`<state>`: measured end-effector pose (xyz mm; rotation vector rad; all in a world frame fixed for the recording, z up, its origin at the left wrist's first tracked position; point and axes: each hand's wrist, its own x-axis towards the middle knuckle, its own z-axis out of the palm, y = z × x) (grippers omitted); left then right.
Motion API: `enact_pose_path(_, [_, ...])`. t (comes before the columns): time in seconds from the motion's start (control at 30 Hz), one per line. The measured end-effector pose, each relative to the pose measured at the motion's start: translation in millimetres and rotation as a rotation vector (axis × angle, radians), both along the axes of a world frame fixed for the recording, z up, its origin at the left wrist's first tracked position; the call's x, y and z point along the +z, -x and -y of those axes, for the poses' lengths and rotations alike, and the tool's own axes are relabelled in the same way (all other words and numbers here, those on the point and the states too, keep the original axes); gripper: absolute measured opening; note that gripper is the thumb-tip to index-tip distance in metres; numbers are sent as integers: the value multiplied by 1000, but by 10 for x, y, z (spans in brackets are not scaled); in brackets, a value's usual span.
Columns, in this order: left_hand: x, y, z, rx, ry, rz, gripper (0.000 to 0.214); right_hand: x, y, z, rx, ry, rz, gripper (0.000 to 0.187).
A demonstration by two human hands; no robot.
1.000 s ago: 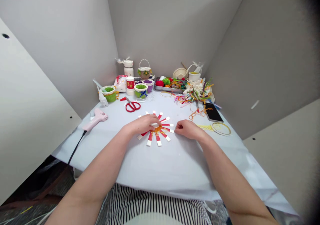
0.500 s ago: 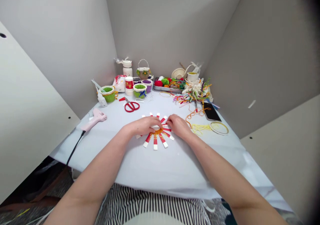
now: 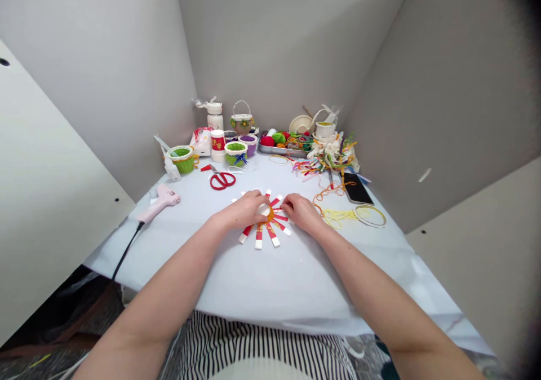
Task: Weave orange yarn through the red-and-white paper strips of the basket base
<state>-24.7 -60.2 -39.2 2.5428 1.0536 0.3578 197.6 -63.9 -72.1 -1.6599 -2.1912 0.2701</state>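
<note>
In the head view we find a paper sunburst lying flat at the middle of the cloth-covered table: red-and-white strips radiating from a centre wound with orange yarn. We judge it light, firm at the centre, with strips that will flex and may crease, so it is best taken by the centre, not the tips. The left hand lies over the centre, fingers down; the right hand rests its fingertips on the strips near the centre. Both are half-curled; we cannot tell whether either grips. We count nine strips showing, others perhaps hidden, one pair of red-handled scissors, one pink glue gun and one phone.
</note>
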Motion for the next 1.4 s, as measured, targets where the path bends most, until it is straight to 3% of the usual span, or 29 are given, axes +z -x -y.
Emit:
enact_pose_path(0.1, [0, 28, -51, -62, -53, -36, 27, 33, -27, 24, 26, 12, -36, 10])
enact_pose_path(0.37, [-127, 64, -143, -89, -82, -38, 40, 134, -219, 96, 75, 152, -158, 13])
enact_pose_path(0.67, [-156, 37, -154, -106, -70, -29, 42, 249, -312, 170, 23, 397, -60, 10])
enact_pose_path(0.8, [-170, 45, -164, -166, -82, -5, 40, 249, -277, 161, -31, 349, 50, 9])
enact_pose_path(1.0, [-135, 32, -151, -183, -61, -3, 39, 196, -389, 79, -70, 322, 45, 9])
enact_pose_path(1.27, [-125, 22, -129, -225, -1, 9, 40, 89, -136, -2, -123, -3, 50, 13])
enact_pose_path(1.4, [-82, 6, -88, -221, 1, 33, 30, 6, -39, -48, -141, -32, 11, 12])
